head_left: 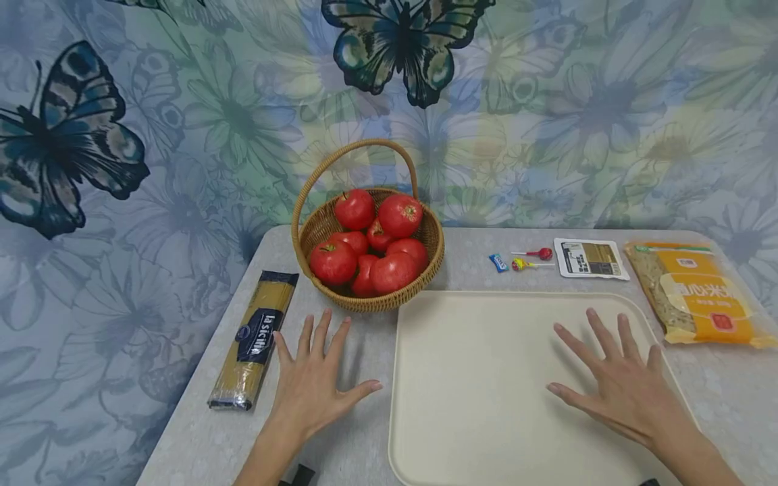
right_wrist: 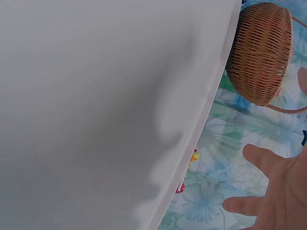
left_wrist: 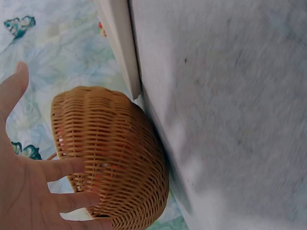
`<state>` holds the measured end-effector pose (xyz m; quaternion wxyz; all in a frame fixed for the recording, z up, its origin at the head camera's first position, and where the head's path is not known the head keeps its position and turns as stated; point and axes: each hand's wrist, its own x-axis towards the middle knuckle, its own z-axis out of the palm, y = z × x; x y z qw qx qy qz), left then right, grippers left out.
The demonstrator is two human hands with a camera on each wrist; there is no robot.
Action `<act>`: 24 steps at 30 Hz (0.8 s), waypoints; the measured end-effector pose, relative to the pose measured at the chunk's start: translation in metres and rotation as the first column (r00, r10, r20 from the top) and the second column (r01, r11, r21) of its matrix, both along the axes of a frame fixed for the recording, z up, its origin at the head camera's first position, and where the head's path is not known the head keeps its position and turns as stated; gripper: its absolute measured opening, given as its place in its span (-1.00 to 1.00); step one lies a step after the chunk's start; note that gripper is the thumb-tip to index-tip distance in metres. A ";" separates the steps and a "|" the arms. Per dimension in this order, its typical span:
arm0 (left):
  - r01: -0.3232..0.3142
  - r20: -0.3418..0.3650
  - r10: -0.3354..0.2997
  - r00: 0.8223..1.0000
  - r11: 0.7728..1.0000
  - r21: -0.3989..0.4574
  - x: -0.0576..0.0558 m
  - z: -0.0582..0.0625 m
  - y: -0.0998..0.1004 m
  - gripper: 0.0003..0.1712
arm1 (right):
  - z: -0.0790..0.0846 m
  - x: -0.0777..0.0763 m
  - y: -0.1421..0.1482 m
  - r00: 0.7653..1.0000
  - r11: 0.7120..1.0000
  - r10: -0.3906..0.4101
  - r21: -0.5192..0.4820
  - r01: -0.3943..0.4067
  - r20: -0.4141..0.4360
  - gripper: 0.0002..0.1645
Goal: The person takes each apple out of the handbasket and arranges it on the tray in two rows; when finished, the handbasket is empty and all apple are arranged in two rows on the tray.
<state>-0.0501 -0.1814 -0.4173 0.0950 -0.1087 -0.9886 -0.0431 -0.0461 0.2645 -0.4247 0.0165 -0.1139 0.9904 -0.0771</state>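
Note:
My left hand (head_left: pixel 313 385) is spread with straight fingers above the table, between a pack of spaghetti (head_left: pixel 252 341) and the tray. Just beyond its fingertips stands a wicker basket (head_left: pixel 365 305) with an arched handle, filled with several red tomatoes (head_left: pixel 395 273). In the left wrist view the basket (left_wrist: pixel 110 143) shows behind the spread fingers. My right hand (head_left: pixel 632 388) hovers over the right part of a cream tray (head_left: pixel 486 385), fingers apart, and its shadow falls on the tray in the right wrist view. Both hands hold nothing.
Behind the tray lie a small blue-wrapped candy (head_left: pixel 498 262), a red lollipop (head_left: pixel 544 254), a yellow lollipop (head_left: pixel 519 264) and a flat white-edged packet (head_left: pixel 591 259). At the right is a yellow bag of grain (head_left: pixel 699 293). A butterfly-patterned cloth (head_left: pixel 547 135) hangs behind the table (head_left: pixel 182 439).

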 end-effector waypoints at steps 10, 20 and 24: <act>-0.035 -0.009 0.040 0.999 0.950 0.310 0.000 0.004 -0.005 0.01 | 0.006 -0.009 -0.010 0.995 0.997 0.071 -0.034 -0.073 -0.067 0.09; -0.097 0.025 0.141 0.990 0.529 0.843 -0.022 -0.003 0.014 0.05 | 0.048 -0.059 -0.062 0.884 0.907 0.355 -0.118 -0.405 -0.303 -0.01; -0.103 0.005 0.196 0.981 0.495 0.863 -0.037 -0.011 0.014 0.06 | 0.062 -0.093 -0.094 0.835 0.838 0.447 -0.177 -0.516 -0.322 -0.09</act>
